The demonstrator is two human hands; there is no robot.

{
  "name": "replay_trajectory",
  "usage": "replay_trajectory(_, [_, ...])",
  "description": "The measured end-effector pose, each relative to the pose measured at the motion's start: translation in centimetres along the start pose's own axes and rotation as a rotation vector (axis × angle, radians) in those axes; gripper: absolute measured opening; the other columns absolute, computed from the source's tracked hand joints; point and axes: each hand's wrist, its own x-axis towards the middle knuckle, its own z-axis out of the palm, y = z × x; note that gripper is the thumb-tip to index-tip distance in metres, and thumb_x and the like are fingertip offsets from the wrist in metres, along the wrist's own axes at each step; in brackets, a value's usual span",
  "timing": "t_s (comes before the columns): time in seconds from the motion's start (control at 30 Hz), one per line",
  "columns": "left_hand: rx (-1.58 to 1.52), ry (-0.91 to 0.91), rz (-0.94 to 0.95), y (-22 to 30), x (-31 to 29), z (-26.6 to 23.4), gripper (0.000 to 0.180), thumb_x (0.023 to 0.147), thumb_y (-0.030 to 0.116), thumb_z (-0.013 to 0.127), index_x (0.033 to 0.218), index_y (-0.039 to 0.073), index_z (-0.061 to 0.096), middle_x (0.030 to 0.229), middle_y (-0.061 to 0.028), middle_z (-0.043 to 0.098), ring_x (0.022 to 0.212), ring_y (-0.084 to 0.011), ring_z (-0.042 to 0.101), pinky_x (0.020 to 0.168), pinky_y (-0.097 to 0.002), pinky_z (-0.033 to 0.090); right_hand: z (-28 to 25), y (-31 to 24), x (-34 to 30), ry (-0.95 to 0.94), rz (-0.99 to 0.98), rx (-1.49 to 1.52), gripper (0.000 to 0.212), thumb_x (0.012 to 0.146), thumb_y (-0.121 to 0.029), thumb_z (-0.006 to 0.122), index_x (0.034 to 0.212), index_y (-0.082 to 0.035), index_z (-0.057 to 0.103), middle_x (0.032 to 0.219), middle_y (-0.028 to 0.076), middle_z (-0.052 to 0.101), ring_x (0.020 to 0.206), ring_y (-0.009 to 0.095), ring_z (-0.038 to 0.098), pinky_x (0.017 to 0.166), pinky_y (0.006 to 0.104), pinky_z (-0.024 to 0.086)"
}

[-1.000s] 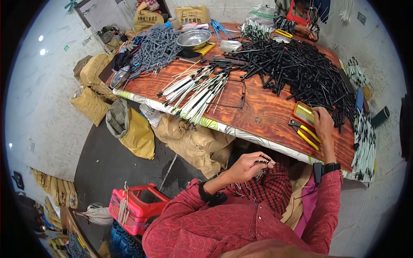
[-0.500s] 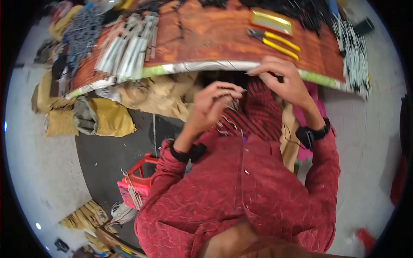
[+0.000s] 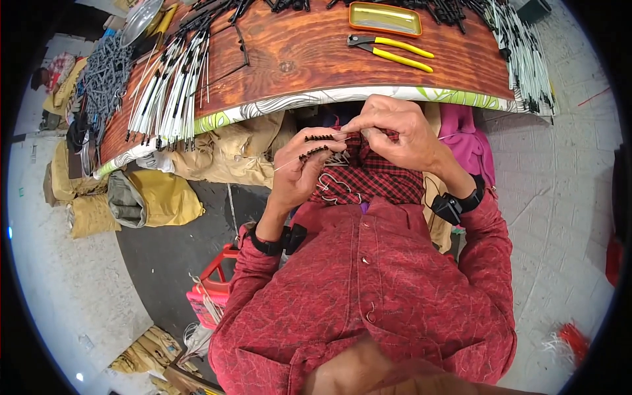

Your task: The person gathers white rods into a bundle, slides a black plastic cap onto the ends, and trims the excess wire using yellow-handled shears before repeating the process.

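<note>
My left hand [image 3: 297,176], raised over my lap near the table's front edge, grips short rows of small black beads [image 3: 313,153]. They look strung on thin, pale wire that pokes out past my fingers. My right hand [image 3: 403,135] meets it from the right, with thumb and forefinger pinched together at the left fingertips. A very thin needle or wire seems to sit in that pinch; which of the two I cannot tell. Beyond my hands, cutting pliers [image 3: 397,52] with yellow handles lie on the wooden table [image 3: 289,82], beside a shallow yellow tray [image 3: 385,31] holding thin pale pieces.
Bundles of white rods with black ends [image 3: 172,92] lie at the table's left; more rods [image 3: 530,62] hang over its right corner. Black parts [image 3: 447,13] line the far side. Left of me are a yellow sack [image 3: 164,197] and a red plastic stool [image 3: 214,270].
My right hand has moved left and now meets my left hand, where there was a gap before. The black beads now show clearly. The whole view has shifted slightly.
</note>
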Motion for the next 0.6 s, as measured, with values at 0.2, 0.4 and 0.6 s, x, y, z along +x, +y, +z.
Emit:
replay_trajectory(0.2, [-0.021, 0.014, -0.014, -0.18, 0.04, -0.07, 0.021, 0.1, 0.011, 0.054, 0.103, -0.001, 0.071, 0.111, -0.0146, 0.067, 0.101, -0.0242, 0.066, 0.086, -0.034, 0.053, 0.4, 0.22, 0.23, 0.015, -0.017, 0.006, 0.033, 0.073, 0.01, 0.056, 0.098, -0.003, 0.075, 0.075, 0.006, 0.06, 0.067, 0.018, 0.056, 0.06, 0.0295, 0.045])
replay_trajectory(0.4, [-0.021, 0.007, -0.005, -0.27, 0.23, -0.22, 0.021, 0.101, 0.011, 0.053, 0.102, -0.002, 0.071, 0.111, -0.0152, 0.066, 0.1, -0.024, 0.066, 0.085, -0.0338, 0.053, 0.52, 0.45, 0.27, 0.022, -0.012, -0.019, 0.034, 0.073, 0.01, 0.056, 0.098, -0.003, 0.075, 0.074, 0.006, 0.06, 0.067, 0.017, 0.056, 0.06, 0.0295, 0.046])
replay_trajectory(0.6, [-0.03, 0.02, 0.007, -0.39, 0.15, -0.14, 0.021, 0.1, 0.011, 0.054, 0.102, -0.002, 0.07, 0.11, -0.0146, 0.067, 0.1, -0.0237, 0.065, 0.085, -0.0336, 0.053, 0.53, 0.36, 0.19, 0.013, 0.002, -0.014, 0.035, 0.072, 0.01, 0.055, 0.098, -0.003, 0.075, 0.074, 0.006, 0.06, 0.067, 0.017, 0.056, 0.061, 0.0298, 0.046])
